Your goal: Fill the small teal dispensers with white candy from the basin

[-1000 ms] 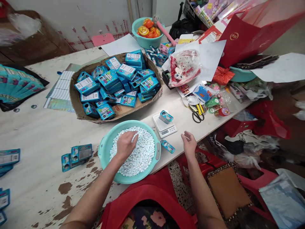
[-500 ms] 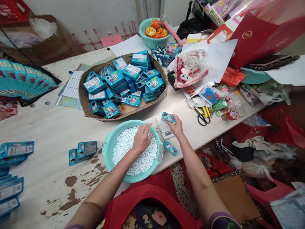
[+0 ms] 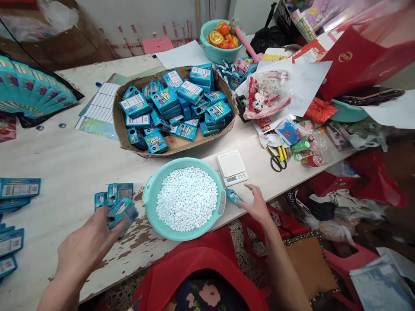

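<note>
My left hand [image 3: 86, 237] is closed around a blue candy box [image 3: 120, 211], slightly blurred. It is beside a small group of similar blue boxes [image 3: 120, 191] on the table. My right hand [image 3: 258, 208] has its fingers apart at a small blue box [image 3: 232, 196] lying by the bowl's handle. A fingertip is at the end of that box; whether it touches, I cannot tell. Between my hands stands a turquoise bowl [image 3: 149, 216] of small white candies [image 3: 187, 198]. A white digital scale [image 3: 232, 163] sits behind my right hand with nothing on its plate.
Behind the bowl is a cut-down cardboard box [image 3: 118, 134] heaped with blue boxes. Stacked blue boxes [image 3: 19, 190] stand at the left edge. Black scissors [image 3: 278, 163] and wrapped odds and ends lie to the right. A turquoise tub [image 3: 209, 51] of orange toys stands at the back.
My left hand has left the candies and moved left, now with a blue box in it. My right hand no longer holds a box and has come down from the scale to the box by the bowl.
</note>
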Motion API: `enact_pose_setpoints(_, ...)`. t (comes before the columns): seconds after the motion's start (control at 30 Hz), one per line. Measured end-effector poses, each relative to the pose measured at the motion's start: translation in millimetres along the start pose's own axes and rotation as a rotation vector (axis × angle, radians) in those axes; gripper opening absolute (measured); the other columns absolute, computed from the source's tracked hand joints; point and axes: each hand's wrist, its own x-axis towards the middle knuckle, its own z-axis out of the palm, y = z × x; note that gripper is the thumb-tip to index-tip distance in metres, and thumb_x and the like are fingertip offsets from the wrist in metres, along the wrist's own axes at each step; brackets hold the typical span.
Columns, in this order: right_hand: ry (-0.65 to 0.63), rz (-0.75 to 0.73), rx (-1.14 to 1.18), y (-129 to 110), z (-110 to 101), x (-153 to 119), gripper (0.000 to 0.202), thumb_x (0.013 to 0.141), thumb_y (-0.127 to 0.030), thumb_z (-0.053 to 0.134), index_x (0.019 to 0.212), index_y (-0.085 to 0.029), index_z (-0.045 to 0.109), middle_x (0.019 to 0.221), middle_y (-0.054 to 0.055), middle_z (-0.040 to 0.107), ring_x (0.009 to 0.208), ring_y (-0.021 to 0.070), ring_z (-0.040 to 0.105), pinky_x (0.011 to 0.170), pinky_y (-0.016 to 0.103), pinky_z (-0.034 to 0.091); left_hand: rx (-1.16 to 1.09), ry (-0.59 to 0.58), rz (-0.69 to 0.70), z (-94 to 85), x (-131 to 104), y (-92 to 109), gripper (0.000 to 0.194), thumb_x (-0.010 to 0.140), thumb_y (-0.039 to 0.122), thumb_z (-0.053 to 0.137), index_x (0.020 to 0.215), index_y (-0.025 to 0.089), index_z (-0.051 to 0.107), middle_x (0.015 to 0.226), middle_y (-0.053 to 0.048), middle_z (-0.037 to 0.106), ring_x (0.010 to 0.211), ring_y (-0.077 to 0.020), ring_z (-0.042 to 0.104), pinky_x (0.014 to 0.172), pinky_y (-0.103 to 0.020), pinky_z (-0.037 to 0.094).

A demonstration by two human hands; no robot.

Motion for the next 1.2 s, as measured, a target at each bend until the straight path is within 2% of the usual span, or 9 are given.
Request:
enact_pose_setpoints(0.13, -0.118, 0.046, -0.216, 19, 14, -17, 0.04, 0.072, -0.038, 0.066, 0.108, -0.023, 0.058, 0.102, 0.006, 0.061, 0.095, 0.0266, 0.059, 0.082, 0.04, 0.049, 0.204, -0.036, -0.143, 45.8, 29, -42, 0.042, 0.074, 0.065, 0.042, 0.078, 0.023, 0.044, 0.072, -0.006, 0.061, 0.053, -0.025, 0.056, 0.046, -0.032, 0.038)
enact_pose_setpoints(0.23, -0.051, 0.037, -0.239, 7, 15, -17, 0.028, 0.08, -0.041, 0.058, 0.101, -0.024, 0.061, 0.091, 0.005, 0.063, 0.084, 0.0232, 0.061, 0.072, 0.034, 0.048, 0.209, 0.105, -0.154, 75.5, 34, -53, 0.039, 0.081, 0.058, 0.034, 0.086, 0.021, 0.047, 0.08, -0.01, 0.062, 0.057, -0.0258, 0.058, 0.044, -0.031, 0.038)
enact_pose_setpoints(0.3, 0.055, -0.005, -0.217, -4, 6, -5, 0.031, 0.079, -0.045, 0.059, 0.103, -0.024, 0.062, 0.091, 0.005, 0.063, 0.083, 0.0224, 0.061, 0.072, 0.033, 0.048, 0.244, 0.161, -0.138, 77.6, 28, -51, 0.039, 0.083, 0.054, 0.033, 0.093, 0.021, 0.05, 0.086, -0.012, 0.063, 0.06, -0.028, 0.06, 0.043, -0.033, 0.04)
enact_pose_setpoints(0.5, 0.199, -0.043, -0.204, -12, -4, 81, 0.037, 0.077, -0.049, 0.06, 0.103, -0.023, 0.064, 0.091, 0.006, 0.063, 0.083, 0.0232, 0.06, 0.076, 0.035, 0.047, 0.221, 0.259, 0.115, 44.7, 13, 6, 0.048, 0.086, 0.054, 0.033, 0.115, 0.021, 0.053, 0.118, -0.016, 0.06, 0.084, -0.0337, 0.063, 0.05, -0.037, 0.044)
enact_pose_setpoints(0.63, 0.188, -0.035, -0.112, -7, 3, 114, 0.05, 0.07, -0.052, 0.067, 0.108, -0.021, 0.063, 0.099, 0.008, 0.064, 0.09, 0.0255, 0.06, 0.083, 0.039, 0.047, 0.063, 0.219, 0.395, 55.4, 8, 65, 0.046, 0.089, 0.048, 0.037, 0.119, 0.02, 0.056, 0.117, -0.011, 0.063, 0.088, -0.027, 0.063, 0.055, -0.031, 0.045)
enact_pose_setpoints(0.77, 0.299, -0.027, -0.001, 8, -12, 89, 0.066, 0.07, -0.053, 0.068, 0.125, -0.02, 0.052, 0.118, 0.012, 0.059, 0.103, 0.0253, 0.058, 0.093, 0.042, 0.045, -0.088, 0.178, 0.656, 87.8, 5, 117, 0.037, 0.09, 0.038, 0.042, 0.116, 0.019, 0.06, 0.113, -0.01, 0.065, 0.101, -0.025, 0.06, 0.073, -0.031, 0.048)
enact_pose_setpoints(0.93, 0.4, 0.259, 0.121, 60, -23, 20, 0.054, 0.075, -0.051, 0.063, 0.116, -0.015, 0.058, 0.112, 0.015, 0.063, 0.097, 0.0248, 0.062, 0.088, 0.044, 0.049, -0.046, -0.122, 0.835, 119.1, 12, 161, 0.033, 0.087, 0.031, 0.047, 0.115, 0.016, 0.058, 0.113, -0.014, 0.061, 0.107, -0.0276, 0.055, 0.083, -0.036, 0.046)
enact_pose_setpoints(1.1, 0.362, 0.43, 0.192, 100, -6, -37, 0.056, 0.071, -0.053, 0.066, 0.111, -0.014, 0.06, 0.109, 0.016, 0.066, 0.096, 0.0277, 0.064, 0.087, 0.046, 0.05, 0.047, -0.304, 0.841, 121.7, 23, 168, 0.022, 0.085, 0.022, 0.044, 0.095, 0.016, 0.062, 0.101, -0.012, 0.061, 0.093, -0.0241, 0.059, 0.077, -0.033, 0.045)
enact_pose_setpoints(1.2, 0.347, 0.453, 0.243, 103, 6, -53, 0.056, 0.07, -0.053, 0.066, 0.109, -0.014, 0.061, 0.109, 0.016, 0.067, 0.096, 0.0272, 0.065, 0.088, 0.044, 0.051, -0.146, -0.327, 0.791, 113.9, 27, 161, 0.018, 0.082, 0.025, 0.047, 0.089, 0.019, 0.063, 0.096, -0.009, 0.063, 0.089, -0.0227, 0.059, 0.079, -0.033, 0.044)
